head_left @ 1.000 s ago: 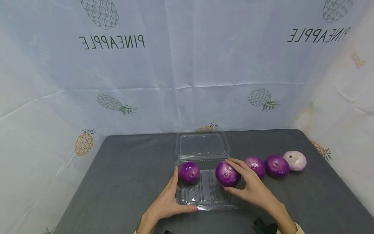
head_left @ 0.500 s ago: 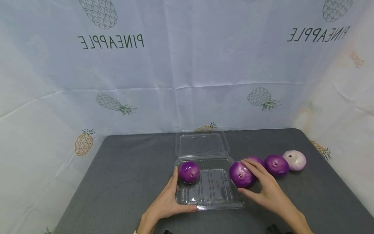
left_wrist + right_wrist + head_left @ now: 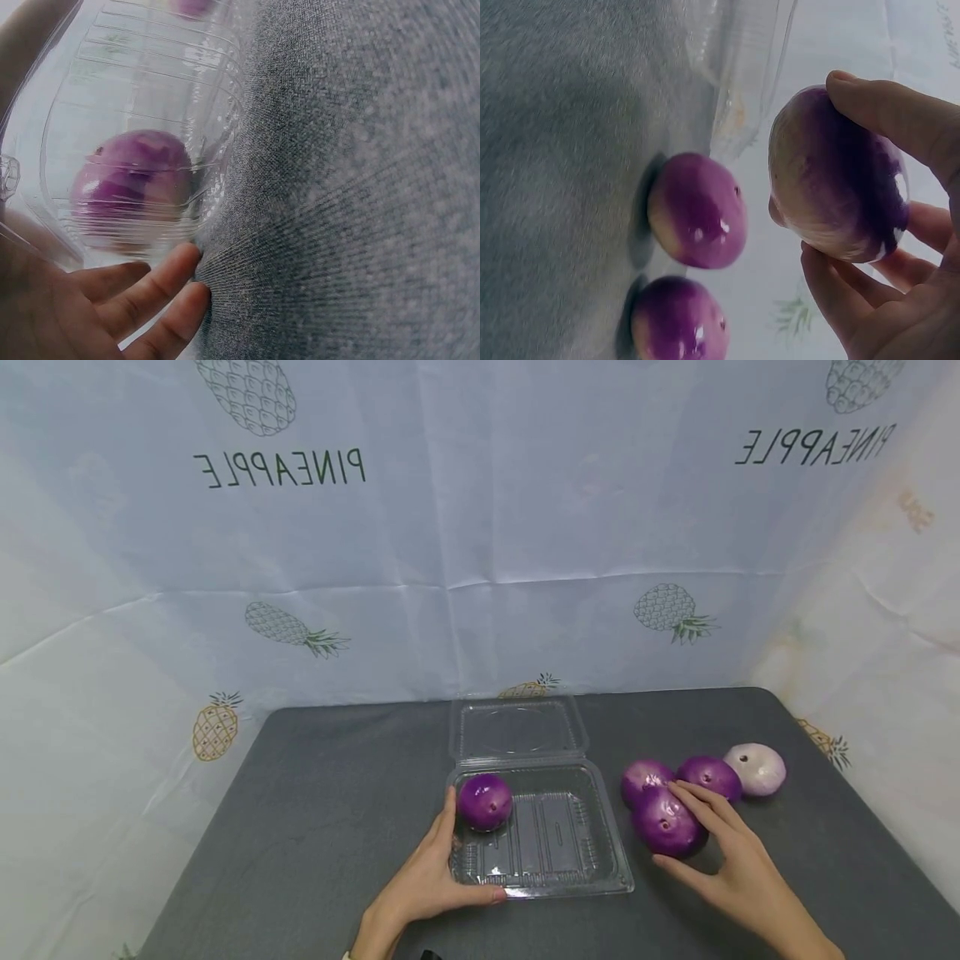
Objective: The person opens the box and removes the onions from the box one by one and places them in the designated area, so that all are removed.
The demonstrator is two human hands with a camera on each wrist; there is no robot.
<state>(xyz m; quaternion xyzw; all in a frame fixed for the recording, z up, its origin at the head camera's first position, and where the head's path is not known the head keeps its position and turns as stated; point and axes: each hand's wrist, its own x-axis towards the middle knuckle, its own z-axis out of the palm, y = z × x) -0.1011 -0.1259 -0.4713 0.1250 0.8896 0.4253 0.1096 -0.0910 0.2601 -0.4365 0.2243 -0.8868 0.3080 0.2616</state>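
Note:
My right hand point(image 3: 731, 860) grips a round, glossy purple fruit point(image 3: 666, 823) with a pale underside and a small dark hole. In the right wrist view, the gripped fruit point(image 3: 836, 172) is clear of the grey surface, thumb on one side and fingers on the other. My left hand point(image 3: 423, 872) touches the near left corner of a hinged clear plastic box point(image 3: 600, 887), its fingers nearly straight along the side and its thumb at the front edge. Inside the box's left part sits another purple fruit point(image 3: 485, 802), also visible through the wall in the left wrist view point(image 3: 135, 184).
Right of the box, a lighter purple fruit point(image 3: 643, 777), a dark purple fruit point(image 3: 709, 775) and a mostly white one point(image 3: 756, 769) form a row on the grey table point(image 3: 337, 793). The box's lid point(image 3: 517, 731) lies opened backward. A pineapple-print curtain point(image 3: 480, 527) hangs behind.
My right hand has carried the purple fruit rightward, from over the box's right side to in front of the row. My left hand and the box have stayed put.

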